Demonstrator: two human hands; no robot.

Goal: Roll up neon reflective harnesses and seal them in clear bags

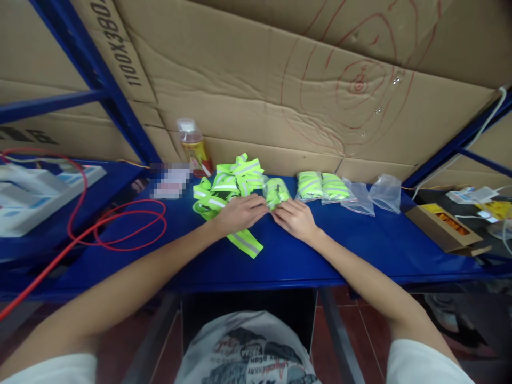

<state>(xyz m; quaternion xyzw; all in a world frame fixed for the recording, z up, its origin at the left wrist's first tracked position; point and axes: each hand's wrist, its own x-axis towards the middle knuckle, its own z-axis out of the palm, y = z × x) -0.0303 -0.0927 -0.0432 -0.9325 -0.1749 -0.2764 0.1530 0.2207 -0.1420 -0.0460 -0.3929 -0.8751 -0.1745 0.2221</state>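
Between my hands lies a clear plastic bag (277, 192) with a folded neon-yellow reflective strap inside. My left hand (243, 213) pinches the near left edge of this bag, fingers closed. On the near right edge, my right hand (295, 217) has its fingers bent and pressed together on the plastic. Left of the bag is a loose heap of neon-yellow reflective straps (236, 178) with grey stripes; one end runs under my left wrist toward the table's front. To the right sit two filled bags of folded strap, one (309, 185) beside the other (335, 186).
Two flat clear bags (360, 198) lie right of the filled ones. A bottle (194, 148) stands at the back left, near a blurred-out item (171, 180). A red hose (132, 213) loops on the blue table (304, 261). An open cardboard box (444, 226) is far right.
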